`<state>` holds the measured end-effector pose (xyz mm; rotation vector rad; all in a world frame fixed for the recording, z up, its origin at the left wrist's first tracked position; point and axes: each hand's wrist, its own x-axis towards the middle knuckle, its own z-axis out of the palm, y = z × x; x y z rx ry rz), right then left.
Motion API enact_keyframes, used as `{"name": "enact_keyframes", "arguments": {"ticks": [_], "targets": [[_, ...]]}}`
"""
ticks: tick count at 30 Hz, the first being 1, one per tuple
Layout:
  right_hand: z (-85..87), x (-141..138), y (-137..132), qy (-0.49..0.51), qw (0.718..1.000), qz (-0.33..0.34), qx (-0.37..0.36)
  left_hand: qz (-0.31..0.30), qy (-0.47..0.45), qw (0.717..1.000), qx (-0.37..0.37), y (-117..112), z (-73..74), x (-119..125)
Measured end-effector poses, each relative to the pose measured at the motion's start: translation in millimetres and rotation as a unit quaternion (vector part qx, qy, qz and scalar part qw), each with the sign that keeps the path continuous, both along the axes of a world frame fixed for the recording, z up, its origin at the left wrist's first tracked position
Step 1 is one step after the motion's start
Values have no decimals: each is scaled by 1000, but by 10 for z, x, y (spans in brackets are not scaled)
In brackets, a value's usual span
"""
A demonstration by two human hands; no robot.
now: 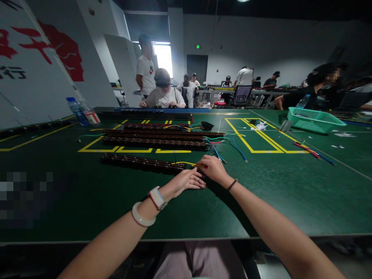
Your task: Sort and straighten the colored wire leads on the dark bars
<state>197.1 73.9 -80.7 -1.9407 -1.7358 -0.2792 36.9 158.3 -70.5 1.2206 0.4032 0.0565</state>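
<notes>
A long dark terminal strip (pixel 139 162) lies across the green table (pixel 87 197) just in front of me. At its right end my right hand (pixel 213 168) is closed in a pinch on a yellow wire (pixel 186 163) that runs into the strip. My left hand (pixel 187 180) lies flat on the table right beside it, fingers stretched out and pointing at the strip's end, holding nothing. Its wrist carries a watch and a pale bangle.
Several more dark strips (pixel 157 139) with coloured wires (pixel 229 145) lie farther back inside yellow floor-tape lines. A green basket (pixel 315 120) stands at the right, bottles (pixel 78 111) at the left. A seated person (pixel 162 95) works across the table; others are behind.
</notes>
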Motion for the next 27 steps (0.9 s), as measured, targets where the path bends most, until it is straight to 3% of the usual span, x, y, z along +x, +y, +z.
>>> {"name": "enact_keyframes", "arguments": {"ticks": [5,10,14,20,27], "targets": [[47,-113,-46,-146,989,26,8,16,-9,988,-155,16,-15,37],[99,-169,-42,-249,961,117,-21,114,-59,968,-215,42,-78,93],[173,-177,-65,-219,966,138,-16,140,-64,962,-227,54,-126,111],[275,-110,-138,-152,984,98,12,129,-51,965,-223,64,-152,101],[256,-107,-86,-155,979,106,-73,122,-48,970,-207,58,-134,86]]}}
